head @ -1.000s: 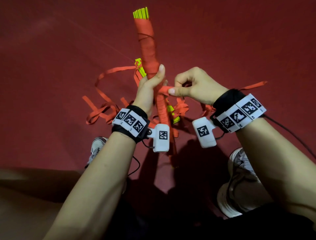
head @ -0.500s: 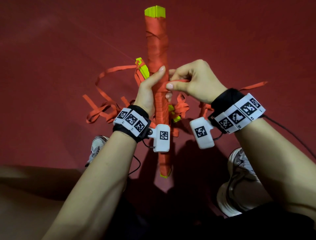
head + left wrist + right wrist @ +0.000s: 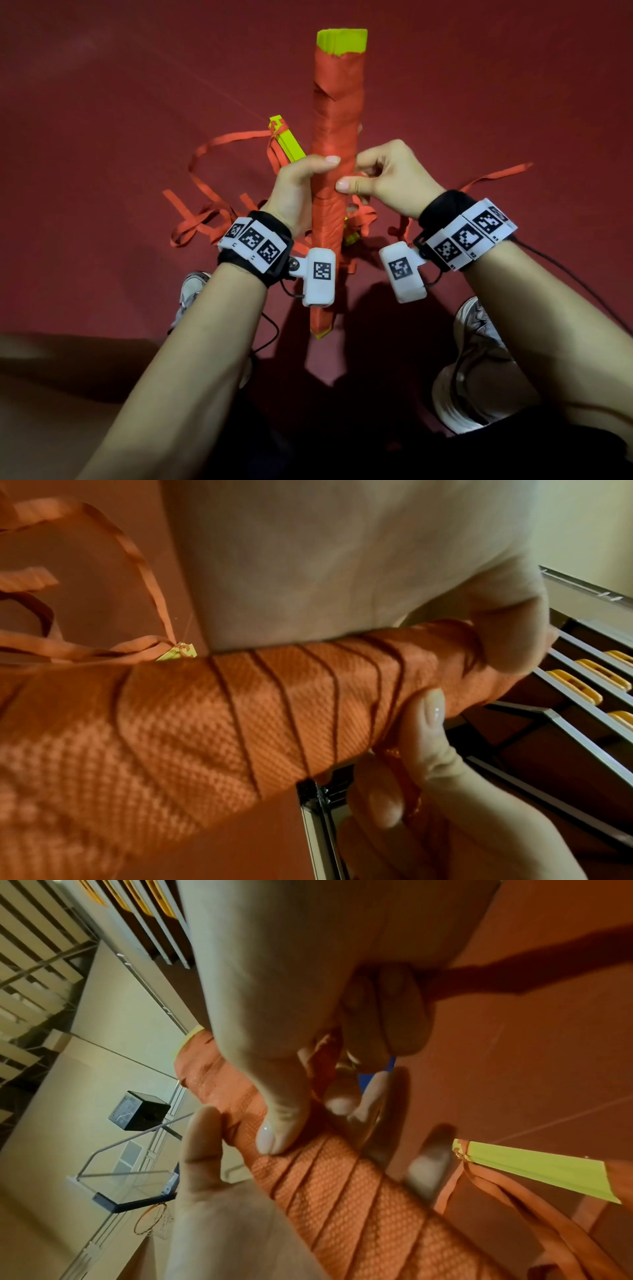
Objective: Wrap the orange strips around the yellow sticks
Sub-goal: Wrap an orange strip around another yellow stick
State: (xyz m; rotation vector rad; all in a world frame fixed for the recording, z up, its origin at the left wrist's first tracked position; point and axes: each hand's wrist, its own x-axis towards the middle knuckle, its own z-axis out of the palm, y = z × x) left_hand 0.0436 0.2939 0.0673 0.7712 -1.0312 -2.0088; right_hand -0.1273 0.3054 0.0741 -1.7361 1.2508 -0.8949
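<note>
A bundle of yellow sticks [image 3: 337, 144], wound almost end to end in orange strip, stands upright between my hands; yellow shows at its top [image 3: 342, 42] and at its lower tip. My left hand [image 3: 301, 183] grips its middle, thumb across the front. My right hand [image 3: 371, 176] presses its thumb on the wrap and pinches the orange strip's end [image 3: 325, 1056] in curled fingers. The left wrist view shows the overlapping turns [image 3: 240, 710] close up. A second yellow bundle [image 3: 287, 142], tied with strip, lies on the floor behind.
Loose orange strips [image 3: 202, 219] lie tangled on the red floor [image 3: 102, 137] left and right [image 3: 496, 173] of the hands. My shoes [image 3: 479, 342] are below. Wrist-band cables hang by both arms. A basketball hoop [image 3: 150, 1218] and bleachers [image 3: 582, 685] show in the wrist views.
The bundle has swung from leaning left to upright and come closer. My right hand has drawn the strip in from the right and now sits tight against the wrap.
</note>
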